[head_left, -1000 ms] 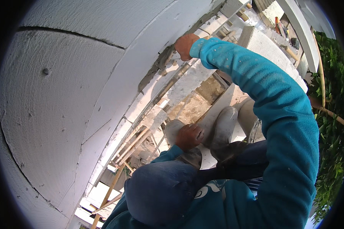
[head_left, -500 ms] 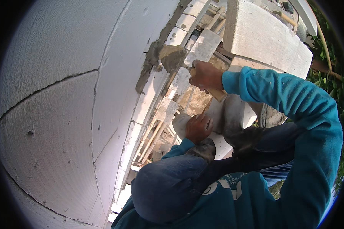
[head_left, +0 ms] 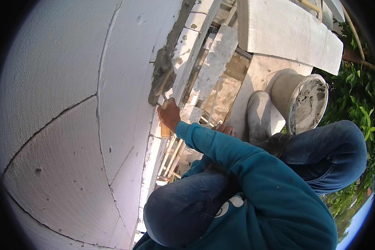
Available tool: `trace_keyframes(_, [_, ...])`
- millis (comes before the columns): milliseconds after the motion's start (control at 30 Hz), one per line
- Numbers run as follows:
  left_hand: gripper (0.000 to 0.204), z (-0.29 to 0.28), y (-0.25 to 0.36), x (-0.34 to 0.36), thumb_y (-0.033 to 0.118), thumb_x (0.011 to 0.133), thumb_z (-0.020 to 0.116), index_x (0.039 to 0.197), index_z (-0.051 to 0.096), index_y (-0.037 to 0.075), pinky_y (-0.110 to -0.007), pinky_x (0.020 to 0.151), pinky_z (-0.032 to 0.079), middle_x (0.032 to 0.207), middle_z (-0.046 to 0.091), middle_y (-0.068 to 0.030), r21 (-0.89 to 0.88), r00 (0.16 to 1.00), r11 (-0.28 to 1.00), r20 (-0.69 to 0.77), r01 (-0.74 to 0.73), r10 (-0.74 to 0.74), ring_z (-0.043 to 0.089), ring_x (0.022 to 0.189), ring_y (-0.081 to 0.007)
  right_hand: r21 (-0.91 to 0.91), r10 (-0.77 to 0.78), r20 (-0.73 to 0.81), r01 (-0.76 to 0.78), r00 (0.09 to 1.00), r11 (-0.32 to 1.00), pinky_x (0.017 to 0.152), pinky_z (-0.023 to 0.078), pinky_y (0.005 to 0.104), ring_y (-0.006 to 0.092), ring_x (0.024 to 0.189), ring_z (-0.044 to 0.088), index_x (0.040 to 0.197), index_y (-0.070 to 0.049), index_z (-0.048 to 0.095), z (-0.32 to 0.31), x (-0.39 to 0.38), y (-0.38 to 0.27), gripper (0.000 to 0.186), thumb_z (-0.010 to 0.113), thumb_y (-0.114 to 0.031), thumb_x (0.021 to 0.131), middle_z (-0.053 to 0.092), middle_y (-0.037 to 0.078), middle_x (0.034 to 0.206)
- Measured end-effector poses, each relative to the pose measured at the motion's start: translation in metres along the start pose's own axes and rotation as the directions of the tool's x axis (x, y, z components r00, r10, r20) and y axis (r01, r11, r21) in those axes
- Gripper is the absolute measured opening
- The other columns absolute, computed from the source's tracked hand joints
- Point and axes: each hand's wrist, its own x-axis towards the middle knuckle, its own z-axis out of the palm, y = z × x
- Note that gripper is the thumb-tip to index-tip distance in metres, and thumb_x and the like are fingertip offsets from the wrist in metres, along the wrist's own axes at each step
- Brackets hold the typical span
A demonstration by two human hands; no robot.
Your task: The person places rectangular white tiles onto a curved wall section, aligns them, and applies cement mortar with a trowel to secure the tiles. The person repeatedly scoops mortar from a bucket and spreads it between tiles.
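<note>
My right hand (head_left: pixel 169 112) is closed around the wooden handle of a trowel (head_left: pixel 166 131). The trowel's blade lies against a bed of wet grey mortar (head_left: pixel 158 75) along the foot of the white block wall (head_left: pixel 125 75). Mortar covers much of the blade, so its outline is partly lost. Behind my right sleeve, my left hand (head_left: pixel 226 130) shows only its curled fingers, near my boot (head_left: pixel 259 112). Whatever those fingers may hold is hidden.
A pale bucket (head_left: pixel 281 89) of mortar stands at the right, beside my boot. Beyond it lies a large white block (head_left: pixel 283 31). Boards and poles (head_left: pixel 173 156) with gaps run below the ledge of white blocks (head_left: pixel 185 43). Green leaves (head_left: pixel 354 89) border the right side.
My right hand has swung left and nearer with the trowel, bringing its blade down onto the mortar by the wall. The bucket has come into view, and my right sleeve now covers part of my left hand.
</note>
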Motion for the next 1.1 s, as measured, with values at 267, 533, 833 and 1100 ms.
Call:
trace_keyframes(267, [0.016,0.0,-0.004,-0.01,0.021,0.078,0.07,0.085,0.064,0.008,-0.045,0.066,0.05,0.082,0.062,-0.0102,-0.031,0.999,0.999,0.038,0.019,-0.018,0.062,0.075,-0.0307,0.302,-0.102,0.104,0.066,0.989,0.951,0.044,0.054,0.0377,0.0188,0.055,0.056,0.101,0.001,0.041,-0.068,0.036,-0.105,0.026,0.061,-0.011,0.09,0.054,0.011,0.076])
trace_keyframes(533, [0.017,0.0,-0.008,-0.015,0.021,0.078,0.07,0.086,0.064,0.007,-0.045,0.067,0.049,0.082,0.062,-0.0107,-0.061,0.998,0.998,0.064,0.024,-0.02,0.062,0.077,-0.0311,0.153,-0.314,-0.12,0.33,0.942,0.931,0.046,0.053,0.0375,0.0195,0.056,0.061,0.098,0.003,0.045,-0.09,0.062,-0.129,0.026,0.064,-0.012,0.087,0.06,0.013,0.078])
trace_keyframes(833, [0.019,0.004,-0.013,-0.015,0.021,0.078,0.07,0.088,0.064,0.007,-0.046,0.068,0.049,0.082,0.063,-0.0113,-0.082,0.994,0.996,0.106,0.039,-0.03,0.062,0.078,-0.0316,-0.444,-0.546,-0.21,0.419,0.811,0.792,0.081,0.05,0.053,0.0459,0.091,0.061,0.116,0.004,0.04,-0.066,0.077,-0.125,0.046,0.066,-0.012,0.081,0.055,0.027,0.103])
trace_keyframes(1100, [0.02,0.006,-0.015,-0.015,0.022,0.077,0.07,0.09,0.065,0.006,-0.047,0.069,0.049,0.082,0.063,-0.0118,-0.104,0.992,0.993,0.12,0.048,-0.036,0.062,0.079,-0.032,-0.316,-0.489,-0.31,0.396,0.815,0.862,0.086,0.049,0.0518,0.0469,0.1,0.06,0.119,0.005,0.041,-0.086,0.102,-0.112,0.047,0.065,-0.01,0.082,0.058,0.03,0.114])
